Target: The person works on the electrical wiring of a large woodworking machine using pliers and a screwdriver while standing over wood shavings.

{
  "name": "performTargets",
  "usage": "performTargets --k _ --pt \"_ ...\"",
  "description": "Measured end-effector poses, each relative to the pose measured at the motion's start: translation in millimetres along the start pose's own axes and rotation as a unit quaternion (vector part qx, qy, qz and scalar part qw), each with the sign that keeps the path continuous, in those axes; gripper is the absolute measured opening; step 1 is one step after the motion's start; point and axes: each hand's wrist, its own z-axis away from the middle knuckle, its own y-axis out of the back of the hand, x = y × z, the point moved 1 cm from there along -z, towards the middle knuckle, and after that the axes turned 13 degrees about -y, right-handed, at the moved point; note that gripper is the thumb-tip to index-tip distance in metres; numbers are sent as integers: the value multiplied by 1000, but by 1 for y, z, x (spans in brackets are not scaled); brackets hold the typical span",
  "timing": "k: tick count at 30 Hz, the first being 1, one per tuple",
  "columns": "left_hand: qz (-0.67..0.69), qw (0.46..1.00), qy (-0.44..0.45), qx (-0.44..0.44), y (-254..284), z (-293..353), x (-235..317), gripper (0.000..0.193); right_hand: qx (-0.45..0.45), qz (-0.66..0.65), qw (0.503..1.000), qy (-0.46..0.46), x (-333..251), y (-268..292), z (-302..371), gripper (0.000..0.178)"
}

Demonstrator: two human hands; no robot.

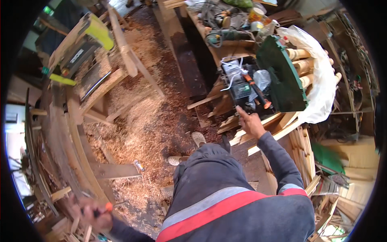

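Note:
At the lower left, my left hand [94, 215] is blurred but closed around a black tool with an orange end [108, 207]; its kind does not show. My right hand [250, 124] is at the near edge of an open tool case, index finger stretched out and nothing visible in the grasp. The case's dark green lid [280, 74] stands raised on the right. Inside lie a long tool with an orange-and-black handle [258, 90], a clear plastic bag [262, 79], a small box with a green label [242, 89] and a white cord [233, 66].
Turned wooden pieces [303, 66] in a white plastic sheet [322, 97] lie beyond the lid. A corded power tool [229, 35] sits on the bench behind. To the left stands a yellow-green and black machine [82, 56] on a wooden frame. Wood shavings [137, 101] cover the floor.

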Motion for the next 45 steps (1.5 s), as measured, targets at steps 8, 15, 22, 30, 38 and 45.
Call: performTargets --k 8,15,22,30,38,45 --pt "-30 977 132 167 65 70 -86 29 8 106 994 -26 73 -65 -23 74" --pt "-188 957 -10 222 167 117 -68 32 -33 313 945 -93 25 -74 -40 46" --pt "-247 915 86 306 257 192 -60 27 209 261 941 44 -116 -122 -64 34" --pt "-160 802 81 569 329 276 -37 41 -127 16 877 463 -459 -286 49 26" --pt "-480 826 -97 279 390 263 -23 9 -937 -3 347 37 -717 -313 350 58" --pt "-531 805 33 262 458 297 -63 20 -886 -20 320 334 -781 -384 467 26"
